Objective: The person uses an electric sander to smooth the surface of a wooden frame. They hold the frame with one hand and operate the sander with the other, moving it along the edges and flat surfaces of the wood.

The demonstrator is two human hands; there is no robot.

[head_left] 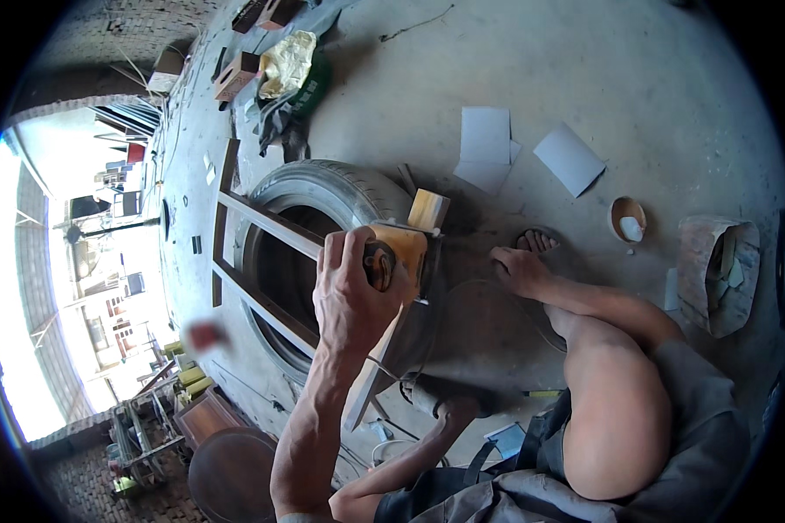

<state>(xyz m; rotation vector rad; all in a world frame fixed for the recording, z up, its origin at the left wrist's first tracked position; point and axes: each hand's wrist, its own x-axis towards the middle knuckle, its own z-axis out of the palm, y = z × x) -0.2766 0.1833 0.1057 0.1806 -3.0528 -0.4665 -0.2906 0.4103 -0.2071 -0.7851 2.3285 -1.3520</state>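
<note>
My left hand [355,279] is wrapped round the black top of a yellow power sander [407,251]. The sander is at the near end of a brown wooden frame [275,223], whose two long rails meet a crosspiece at the far left. Under the frame lies a worn car tyre [331,187]. A pale wooden board [375,370] slants down below the sander. Just beyond the sander a light wood block [429,209] shows. My right hand [523,272] hangs near my sandalled foot, fingers curled together, with nothing seen in them.
White paper sheets [484,139] lie on the concrete floor beyond the tyre. To the right are a small bowl [625,218] and an open paper sack [715,275] with scraps. A cord [384,366] runs by my left wrist. A round dark-topped stool [231,475] is at lower left.
</note>
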